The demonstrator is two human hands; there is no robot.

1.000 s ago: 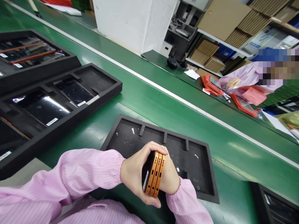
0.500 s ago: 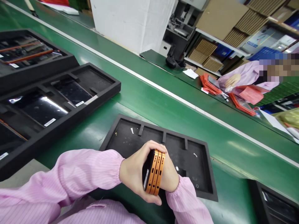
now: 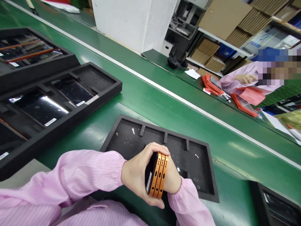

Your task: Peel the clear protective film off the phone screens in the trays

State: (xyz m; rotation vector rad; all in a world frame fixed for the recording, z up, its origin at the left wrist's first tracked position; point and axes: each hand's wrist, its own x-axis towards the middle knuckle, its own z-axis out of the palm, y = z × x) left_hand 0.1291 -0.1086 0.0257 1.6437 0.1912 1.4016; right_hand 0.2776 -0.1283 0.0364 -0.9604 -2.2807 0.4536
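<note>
Three orange-framed phones (image 3: 160,175) stand pressed together on edge, their speaker holes and ports facing me. My left hand (image 3: 134,172) is closed around the stack, fingers over its upper end and thumb under the lower one. Against the stack's right side is my right hand (image 3: 173,177), gripping it too; its fingers are hidden behind the phones. A white label shows on the dark screen of the leftmost phone. Below both hands lies a shallow black tray (image 3: 213,172) with divider ribs and a few white scraps.
At the left, a black tray (image 3: 103,94) holds phones lying screen up, and a second tray (image 3: 58,67) holds more. Another tray (image 3: 258,201) sits at the lower right. Across the green bench (image 3: 150,91), a person (image 3: 244,78) works beside red pouches (image 3: 244,105).
Both hands and the phones have shifted very slightly to the right, with the grip unchanged. Across the bench, the other person's hand has moved to the right.
</note>
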